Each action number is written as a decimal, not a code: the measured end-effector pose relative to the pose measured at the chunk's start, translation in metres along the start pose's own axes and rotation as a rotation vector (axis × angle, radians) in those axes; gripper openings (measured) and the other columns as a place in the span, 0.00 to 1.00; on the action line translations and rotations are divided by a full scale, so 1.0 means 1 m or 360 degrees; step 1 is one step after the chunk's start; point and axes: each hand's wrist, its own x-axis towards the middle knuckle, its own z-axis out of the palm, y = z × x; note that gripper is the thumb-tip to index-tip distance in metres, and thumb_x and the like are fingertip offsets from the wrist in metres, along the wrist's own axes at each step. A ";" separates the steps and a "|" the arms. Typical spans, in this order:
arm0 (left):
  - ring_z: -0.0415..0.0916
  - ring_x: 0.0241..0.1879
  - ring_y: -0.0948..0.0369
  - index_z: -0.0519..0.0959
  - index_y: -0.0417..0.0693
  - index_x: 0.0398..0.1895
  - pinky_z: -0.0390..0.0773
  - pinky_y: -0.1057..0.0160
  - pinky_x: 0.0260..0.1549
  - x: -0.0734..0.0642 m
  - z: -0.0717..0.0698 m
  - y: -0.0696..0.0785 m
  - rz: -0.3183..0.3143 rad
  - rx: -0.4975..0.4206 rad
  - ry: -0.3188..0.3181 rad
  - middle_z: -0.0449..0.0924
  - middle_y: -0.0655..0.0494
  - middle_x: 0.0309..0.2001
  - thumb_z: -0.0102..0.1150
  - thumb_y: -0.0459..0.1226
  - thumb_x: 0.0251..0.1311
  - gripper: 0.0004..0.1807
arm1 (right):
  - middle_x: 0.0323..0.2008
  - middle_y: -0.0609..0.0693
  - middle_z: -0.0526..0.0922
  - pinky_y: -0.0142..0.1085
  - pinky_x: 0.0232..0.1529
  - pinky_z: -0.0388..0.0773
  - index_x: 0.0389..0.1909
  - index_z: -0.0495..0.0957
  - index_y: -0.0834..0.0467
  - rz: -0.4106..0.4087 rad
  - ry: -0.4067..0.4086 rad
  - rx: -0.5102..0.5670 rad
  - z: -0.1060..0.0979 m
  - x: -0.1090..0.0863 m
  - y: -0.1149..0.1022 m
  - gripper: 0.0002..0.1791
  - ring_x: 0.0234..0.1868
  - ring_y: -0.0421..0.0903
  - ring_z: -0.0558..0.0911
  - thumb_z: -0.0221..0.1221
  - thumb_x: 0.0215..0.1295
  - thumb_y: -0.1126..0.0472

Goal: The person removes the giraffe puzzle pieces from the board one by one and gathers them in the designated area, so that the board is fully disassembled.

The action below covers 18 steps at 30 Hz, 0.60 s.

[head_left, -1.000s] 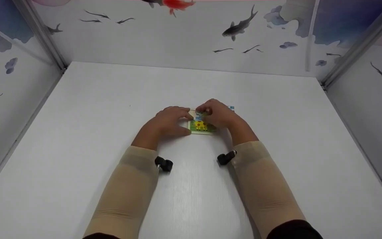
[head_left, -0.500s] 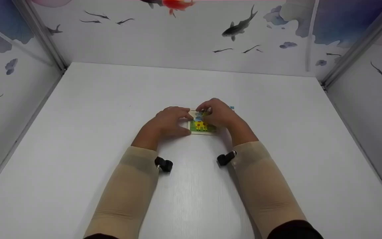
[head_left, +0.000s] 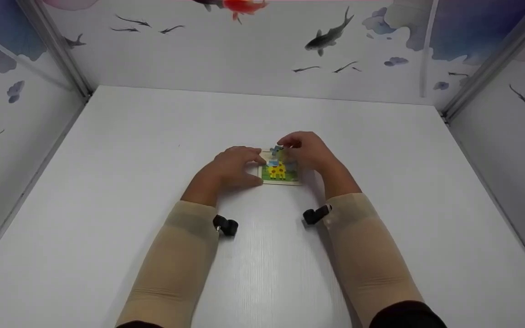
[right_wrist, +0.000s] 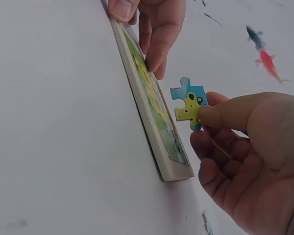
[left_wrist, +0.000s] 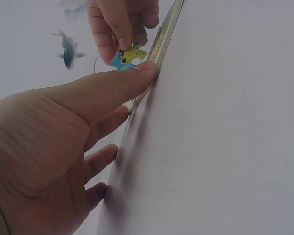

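Observation:
My right hand point(head_left: 309, 149) pinches a jigsaw piece point(right_wrist: 190, 104) between thumb and fingers. The piece shows a yellow giraffe head on blue and is held tilted, just above and apart from the puzzle board point(head_left: 280, 183). That board, a pale frame with a giraffe body on green, lies flat on the table. My left hand point(head_left: 237, 165) rests at its left end; the thumb point(left_wrist: 146, 68) presses the frame's near edge and a finger point(right_wrist: 158, 51) touches the picture side. The fingers of that hand are mostly straight. My right hand hides the board's far right part.
A small loose blue piece point(right_wrist: 207, 223) lies on the table beyond my right hand in the right wrist view. The white table point(head_left: 153, 136) is bounded by walls point(head_left: 244, 59) printed with fish.
My right hand has lifted slightly and moved right and away from the board, bringing the pinched jigsaw piece into view. More of the giraffe picture shows. The left hand stays in place.

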 end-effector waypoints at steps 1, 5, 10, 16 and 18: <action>0.49 0.87 0.57 0.78 0.72 0.72 0.51 0.43 0.86 0.000 0.000 0.000 -0.0001 -0.0001 0.0002 0.60 0.70 0.84 0.69 0.54 0.66 0.30 | 0.59 0.47 0.82 0.46 0.68 0.80 0.58 0.85 0.43 -0.0005 0.0004 0.0018 -0.001 0.000 0.000 0.13 0.60 0.50 0.78 0.62 0.78 0.56; 0.51 0.87 0.55 0.78 0.69 0.72 0.51 0.42 0.85 -0.001 -0.002 0.002 0.0020 0.0002 0.0007 0.61 0.68 0.84 0.69 0.52 0.67 0.30 | 0.61 0.46 0.82 0.44 0.64 0.82 0.58 0.85 0.43 -0.0014 0.0001 0.0094 -0.006 -0.001 0.000 0.12 0.60 0.50 0.79 0.59 0.80 0.55; 0.50 0.87 0.54 0.79 0.69 0.72 0.50 0.40 0.85 -0.001 -0.001 0.004 0.0006 -0.0025 0.0010 0.61 0.68 0.84 0.70 0.51 0.66 0.30 | 0.59 0.47 0.84 0.44 0.60 0.85 0.58 0.86 0.44 -0.0017 0.0044 0.0157 -0.025 -0.007 0.005 0.12 0.56 0.50 0.82 0.58 0.82 0.55; 0.49 0.87 0.55 0.78 0.68 0.72 0.48 0.40 0.86 -0.002 0.000 0.003 0.0003 -0.0018 0.0010 0.59 0.69 0.85 0.69 0.50 0.65 0.30 | 0.59 0.49 0.84 0.46 0.61 0.84 0.64 0.84 0.47 0.0038 0.0194 0.0198 -0.056 -0.013 0.029 0.16 0.56 0.51 0.82 0.60 0.81 0.56; 0.48 0.87 0.55 0.78 0.68 0.72 0.48 0.40 0.86 -0.002 0.000 0.003 0.0003 -0.0021 0.0001 0.59 0.69 0.85 0.69 0.50 0.65 0.31 | 0.60 0.50 0.83 0.45 0.62 0.84 0.66 0.83 0.49 0.0060 0.0226 0.0201 -0.065 -0.015 0.041 0.18 0.56 0.51 0.82 0.60 0.80 0.56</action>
